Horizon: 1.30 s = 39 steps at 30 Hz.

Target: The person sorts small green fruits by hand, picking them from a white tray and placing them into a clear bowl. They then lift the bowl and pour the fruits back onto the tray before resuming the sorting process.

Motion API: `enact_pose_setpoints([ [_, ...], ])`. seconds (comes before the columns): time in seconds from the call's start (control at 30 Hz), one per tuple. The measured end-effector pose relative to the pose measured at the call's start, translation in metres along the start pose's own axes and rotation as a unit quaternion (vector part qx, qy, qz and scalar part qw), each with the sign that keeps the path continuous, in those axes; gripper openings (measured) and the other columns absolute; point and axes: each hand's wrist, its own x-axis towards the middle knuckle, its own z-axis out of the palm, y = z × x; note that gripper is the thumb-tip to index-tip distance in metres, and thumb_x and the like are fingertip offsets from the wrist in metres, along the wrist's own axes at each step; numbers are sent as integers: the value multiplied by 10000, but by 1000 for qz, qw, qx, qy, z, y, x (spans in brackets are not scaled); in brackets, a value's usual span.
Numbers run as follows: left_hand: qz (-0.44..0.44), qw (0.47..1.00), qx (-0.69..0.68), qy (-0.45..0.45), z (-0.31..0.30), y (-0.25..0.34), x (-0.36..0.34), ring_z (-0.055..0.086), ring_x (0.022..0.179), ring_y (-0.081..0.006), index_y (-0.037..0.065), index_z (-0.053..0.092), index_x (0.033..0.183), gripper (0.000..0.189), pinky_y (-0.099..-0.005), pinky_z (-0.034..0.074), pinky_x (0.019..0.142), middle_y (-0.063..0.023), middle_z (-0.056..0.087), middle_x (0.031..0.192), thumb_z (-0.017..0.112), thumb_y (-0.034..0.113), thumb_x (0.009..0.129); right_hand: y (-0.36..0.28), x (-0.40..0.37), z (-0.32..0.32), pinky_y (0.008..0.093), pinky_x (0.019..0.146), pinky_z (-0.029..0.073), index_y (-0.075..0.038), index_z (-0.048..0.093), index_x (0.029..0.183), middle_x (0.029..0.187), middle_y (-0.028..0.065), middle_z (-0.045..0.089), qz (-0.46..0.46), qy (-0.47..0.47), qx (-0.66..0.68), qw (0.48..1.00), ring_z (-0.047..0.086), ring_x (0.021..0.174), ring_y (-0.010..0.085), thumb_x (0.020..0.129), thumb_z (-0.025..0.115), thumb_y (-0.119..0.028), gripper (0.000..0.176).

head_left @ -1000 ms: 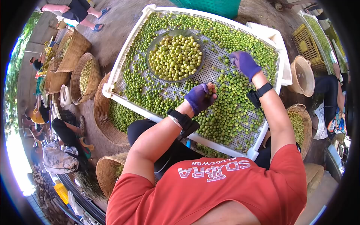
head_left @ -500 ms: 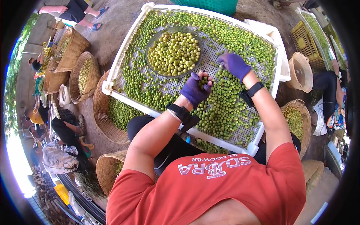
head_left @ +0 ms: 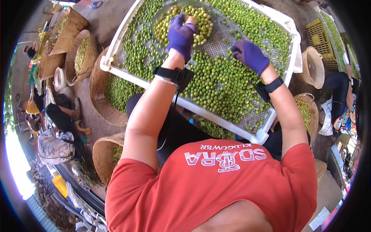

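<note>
A white perforated tray (head_left: 127, 79) lies in front of me, spread with small round green fruits (head_left: 216, 83). Near its far side stands a clear round bowl (head_left: 213, 29) heaped with yellower fruits (head_left: 201, 17). My left hand (head_left: 181, 34), in a purple glove with bare fingertips, is over the bowl and touches the fruits there; what its fingers hold, if anything, is hidden. Over the green fruits to the right of the bowl is my right hand (head_left: 249, 56), also gloved, its fingers curled together; their contents cannot be made out.
Woven baskets with fruits stand at the left (head_left: 79, 58), beside the tray (head_left: 101, 91) and at the right (head_left: 309, 112). A beige bucket (head_left: 313, 67) and a yellow crate (head_left: 320, 40) are on the right. Other people sit at both sides.
My left hand has moved away from me, from the tray's middle to the bowl's fruits. My right hand stays over the green fruits, its fingers curled. The view has shifted a little.
</note>
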Motion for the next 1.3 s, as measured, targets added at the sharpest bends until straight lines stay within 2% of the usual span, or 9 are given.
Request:
enact_pose_setpoints([
  [0.1, -32, 990, 78, -114, -1, 26, -23, 584, 729, -91, 5, 643, 1083, 315, -241, 474, 693, -47, 675, 854, 669, 200, 837, -18, -2, -10, 429, 710, 490, -32, 627, 876, 846, 178, 639, 20, -69, 0, 997, 614, 786, 359, 794, 632, -218, 203],
  [0.17, -24, 962, 164, -215, -3, 28, -32, 599, 744, -104, 23, 670, 1032, 273, -247, 488, 688, -51, 692, 864, 689, 154, 793, -37, 4, -19, 428, 702, 496, -22, 624, 864, 844, 182, 647, 51, -125, -27, 991, 622, 768, 363, 804, 631, -230, 217],
  [0.27, 16, 783, 435, -445, -1, 13, -49, 664, 762, -224, 128, 684, 1025, 302, -339, 516, 723, -122, 691, 895, 663, 139, 724, -51, 24, -19, 428, 721, 506, -44, 579, 1084, 903, 189, 657, -17, 98, 102, 990, 635, 805, 363, 821, 633, -244, 335],
  [0.4, 39, 626, 590, -509, -7, -4, -80, 652, 794, -315, 157, 699, 958, 249, -408, 513, 726, -130, 672, 829, 665, 170, 711, -68, 11, -36, 394, 737, 497, -80, 558, 1181, 969, 201, 645, -69, 151, 89, 982, 632, 851, 350, 829, 616, -228, 387],
  [0.67, 149, 661, 564, -472, -13, -20, -122, 639, 953, -311, 125, 709, 928, 180, -414, 520, 782, -113, 666, 1007, 584, 134, 800, -73, -145, -81, 377, 705, 478, -29, 613, 1064, 874, 166, 646, 186, -70, 78, 977, 631, 780, 304, 815, 560, -134, 275],
  [0.77, 116, 633, 594, -482, -6, -14, -123, 621, 963, -302, 266, 710, 977, 265, -408, 514, 799, -90, 644, 1027, 614, 144, 761, -65, -185, -53, 393, 727, 480, -23, 620, 1010, 893, 157, 648, 222, -75, 96, 967, 628, 818, 312, 805, 586, -133, 236],
  [0.93, 81, 642, 609, -458, 3, -15, -124, 619, 978, -322, 85, 671, 935, 185, -428, 513, 803, -149, 632, 1011, 629, 142, 763, -73, -201, 8, 415, 756, 481, -61, 610, 990, 947, 146, 637, 103, -1, -46, 994, 612, 880, 322, 773, 638, -152, 237],
  [1.23, 179, 756, 417, -471, 13, 6, -144, 613, 877, -337, 130, 630, 1009, 307, -437, 505, 739, -126, 610, 950, 684, 142, 707, -41, -223, 9, 415, 797, 484, -75, 597, 1032, 993, 143, 635, 178, 12, -93, 980, 602, 911, 337, 769, 639, -146, 276],
  [1.3, 207, 685, 391, -578, 21, 9, -159, 621, 882, -328, 136, 633, 1018, 320, -424, 509, 738, -117, 617, 948, 666, 123, 700, -36, -229, 14, 409, 781, 489, -79, 598, 1041, 982, 132, 635, 188, -25, -106, 976, 606, 907, 325, 765, 640, -154, 289],
])
